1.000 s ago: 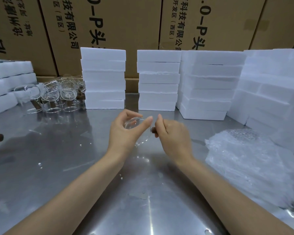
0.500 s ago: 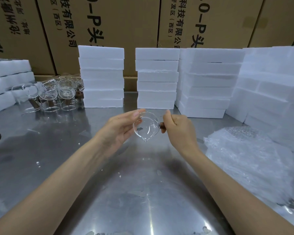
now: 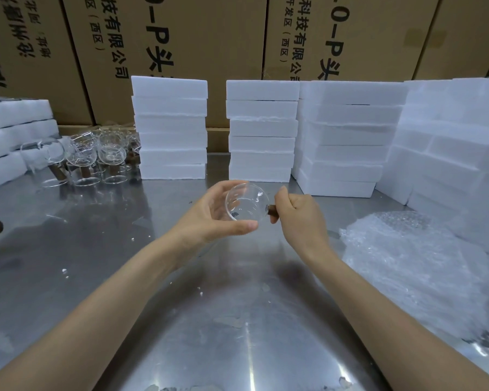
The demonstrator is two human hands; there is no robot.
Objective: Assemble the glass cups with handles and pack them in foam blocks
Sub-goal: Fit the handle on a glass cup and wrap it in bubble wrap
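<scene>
Clear glass cup (image 3: 247, 203), tilted with mouth toward camera, held above the steel table; brown wooden handle (image 3: 272, 210) projects from its right side. Assembled cups (image 3: 96, 156) stand far left beside stacked white foam blocks (image 3: 171, 128).

A packing station in a warehouse or small factory, as I see it through the head camera.

I'm looking down at a bare stainless-steel counter (image 3: 102, 249), scuffed and dotted with white foam crumbs. Along the far edge of the counter stand neat stacks of white foam blocks (image 3: 170, 128), with more stacks to the right of them and to the left. Behind the foam blocks rises a wall of large brown cardboard cartons (image 3: 209, 38) printed with black Chinese company text. Left of the foam blocks sits a cluster of glass cups (image 3: 96, 156) with brown handles, and to the right of them on the counter lies a heap of bubble wrap (image 3: 418, 263).
</scene>
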